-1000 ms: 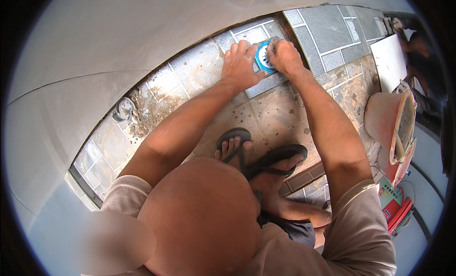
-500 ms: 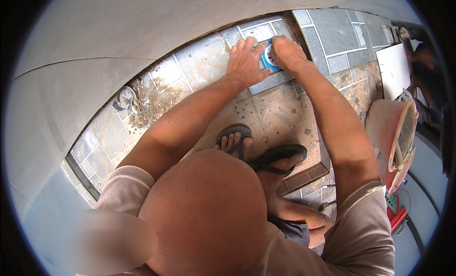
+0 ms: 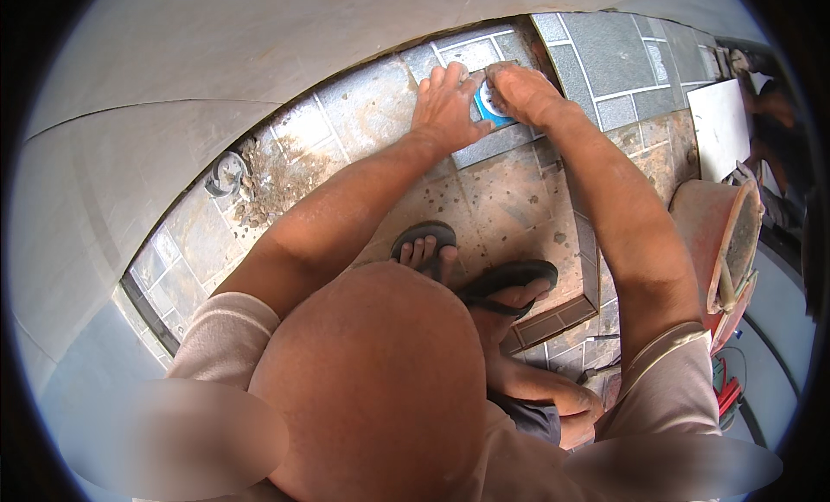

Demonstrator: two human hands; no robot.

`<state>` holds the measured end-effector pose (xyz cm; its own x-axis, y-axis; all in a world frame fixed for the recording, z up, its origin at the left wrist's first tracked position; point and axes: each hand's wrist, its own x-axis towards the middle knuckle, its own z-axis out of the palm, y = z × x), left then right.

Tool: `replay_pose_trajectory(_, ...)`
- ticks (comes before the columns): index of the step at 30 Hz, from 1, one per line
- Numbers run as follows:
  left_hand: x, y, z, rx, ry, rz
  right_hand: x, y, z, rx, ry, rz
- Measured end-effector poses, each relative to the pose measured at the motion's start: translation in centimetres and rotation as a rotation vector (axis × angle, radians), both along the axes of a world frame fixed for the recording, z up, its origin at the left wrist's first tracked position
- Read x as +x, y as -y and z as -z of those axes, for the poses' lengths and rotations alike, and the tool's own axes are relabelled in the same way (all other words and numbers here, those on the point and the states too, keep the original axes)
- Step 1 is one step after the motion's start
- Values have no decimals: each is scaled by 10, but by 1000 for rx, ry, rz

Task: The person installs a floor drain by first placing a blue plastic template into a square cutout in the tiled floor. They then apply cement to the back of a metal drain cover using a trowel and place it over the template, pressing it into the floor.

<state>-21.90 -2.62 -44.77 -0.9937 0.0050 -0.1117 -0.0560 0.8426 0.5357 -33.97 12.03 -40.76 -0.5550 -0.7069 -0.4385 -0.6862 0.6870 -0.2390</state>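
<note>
At the far side of the tiled step, a square blue piece with a white round middle [image 3: 491, 115] lies between my hands, partly covered by them. What it is I cannot make out. My left hand [image 3: 445, 108] rests flat along its left side, fingers stretched and apart. Over its upper right part, my right hand [image 3: 523, 91] is closed with curled fingers; whatever they grip is hidden. A grey tile [image 3: 493, 146] with a pale edge borders the blue piece on the near side.
Mortar crumbs [image 3: 264, 186] and a small round container [image 3: 226, 175] lie by the wall at left. A reddish bucket [image 3: 713, 238] and a white board [image 3: 719, 128] stand at right, another person's arm beyond. My sandalled feet [image 3: 432, 247] are on the step near its edge [image 3: 553, 325].
My right hand has shifted slightly up and left over the blue piece, whose lower right corner now shows more. My left hand has hardly moved.
</note>
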Motion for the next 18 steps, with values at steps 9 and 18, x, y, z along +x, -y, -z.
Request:
replay_pose_trajectory(9, 3, 1, 7, 22, -34, -17, -8, 4, 0, 68, 38, -114)
replay_pose_trajectory(18, 2, 0, 5, 23, -16, -14, -2, -8, 10, -106, -29, -232)
